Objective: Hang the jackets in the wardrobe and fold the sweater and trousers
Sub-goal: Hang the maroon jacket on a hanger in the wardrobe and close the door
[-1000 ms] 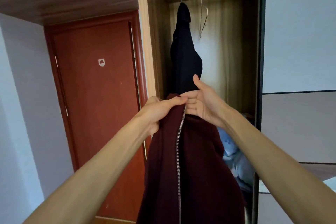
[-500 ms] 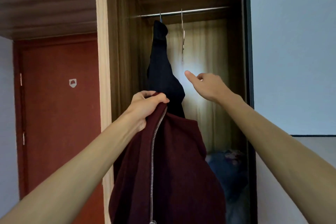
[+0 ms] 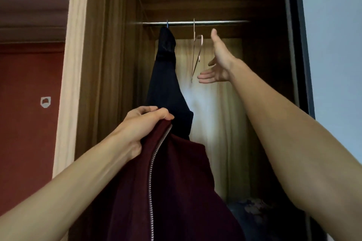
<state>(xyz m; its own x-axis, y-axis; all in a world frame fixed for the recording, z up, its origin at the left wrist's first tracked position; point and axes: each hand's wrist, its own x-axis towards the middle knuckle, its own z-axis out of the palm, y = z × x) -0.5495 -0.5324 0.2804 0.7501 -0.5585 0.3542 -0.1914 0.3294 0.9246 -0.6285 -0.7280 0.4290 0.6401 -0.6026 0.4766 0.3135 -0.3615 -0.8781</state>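
Two hands, two separate jobs. Left hand [image 3: 143, 125]: fingers clenched round the top edge of the maroon jacket [image 3: 176, 191], right beside the head of its zip [image 3: 156, 148]. The jacket hangs straight down from that fist, long axis vertical, in front of the open wardrobe [image 3: 109, 64] and below the rail [image 3: 215, 22].

Right hand [image 3: 219, 60]: released, fingers spread, thumb up, holding nothing. It is raised inside the wardrobe, just right of the empty hanger [image 3: 197, 55]; fingertips near its lower end, and I cannot tell whether they touch.

Key relation: the hanger lies up and right of the jacket, hooked on the rail, seen nearly edge-on, so its long axis runs away from me into the wardrobe. The right hand is much the nearer; the left is well below and occupied.

Dark jacket [image 3: 166, 88] already hangs on the rail, left of the empty hanger and directly behind my left fist.

Judgement: the right hand takes the hanger; the maroon jacket is not yet hung.
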